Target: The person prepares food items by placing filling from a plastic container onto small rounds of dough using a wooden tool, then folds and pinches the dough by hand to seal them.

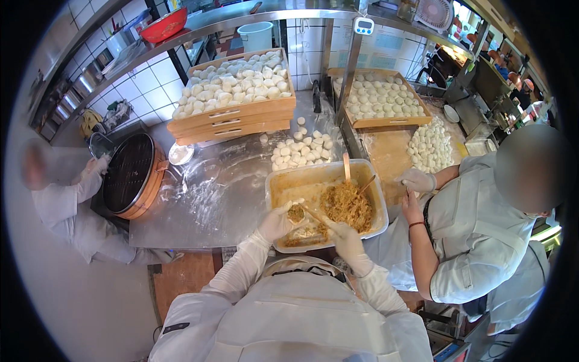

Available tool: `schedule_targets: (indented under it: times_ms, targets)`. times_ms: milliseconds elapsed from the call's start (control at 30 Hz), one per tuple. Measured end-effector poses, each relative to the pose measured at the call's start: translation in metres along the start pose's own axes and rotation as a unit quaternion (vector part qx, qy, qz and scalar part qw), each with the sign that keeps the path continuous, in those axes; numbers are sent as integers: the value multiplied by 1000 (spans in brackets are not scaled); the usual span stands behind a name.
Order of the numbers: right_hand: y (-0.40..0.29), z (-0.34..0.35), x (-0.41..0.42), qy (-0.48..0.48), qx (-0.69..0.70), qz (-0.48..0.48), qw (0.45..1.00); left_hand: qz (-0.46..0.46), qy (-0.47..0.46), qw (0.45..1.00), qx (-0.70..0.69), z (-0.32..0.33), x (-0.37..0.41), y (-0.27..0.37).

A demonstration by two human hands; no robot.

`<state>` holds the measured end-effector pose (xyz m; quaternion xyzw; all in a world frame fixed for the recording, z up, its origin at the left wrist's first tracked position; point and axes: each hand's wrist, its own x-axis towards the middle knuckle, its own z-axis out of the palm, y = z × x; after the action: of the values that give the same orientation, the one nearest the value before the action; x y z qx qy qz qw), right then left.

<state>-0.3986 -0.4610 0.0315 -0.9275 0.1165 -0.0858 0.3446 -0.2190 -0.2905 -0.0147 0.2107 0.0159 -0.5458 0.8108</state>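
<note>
My gloved left hand (277, 225) cups a dough wrapper with brown-green filling (296, 213) in its middle, over the near left part of a plastic tub (289, 183). In my gloved right hand (344, 240) is a wooden spatula (315, 213), its tip at the edge of the filled wrapper. A mound of chopped filling (347, 204) lies in the right half of the tub. Two more wooden handles (347, 168) stick up from it. Just beyond the tub, small white dough pieces (301, 150) lie on the floured metal table (212, 199).
Stacked wooden trays (233, 118) of dumplings stand at the back; another dumpling tray (384, 121) is back right. A round steamer (140, 199) and a flour bowl (181, 154) are left. One co-worker (470, 226) stands close at my right, another (68, 208) at far left. A metal shelf (253, 20) runs overhead.
</note>
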Motion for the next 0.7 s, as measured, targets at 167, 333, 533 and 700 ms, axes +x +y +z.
schedule_targets:
  times_ms: [167, 333, 533, 700]
  targets:
    - [-15, 13, -7, 26, -247, -74, 966, 22, 47, 998, 21, -13, 3, -6]
    - [38, -27, 17, 32, -362, 83, 928, 56, 60, 994, 75, -20, -10, -4]
    - [125, 0, 55, -28, -452, 155, 878, 23, 17, 999, -31, 26, -21, -1]
    - [-3, -24, 50, 133, -96, -149, 975, 2, -30, 997, -77, 65, -48, 8]
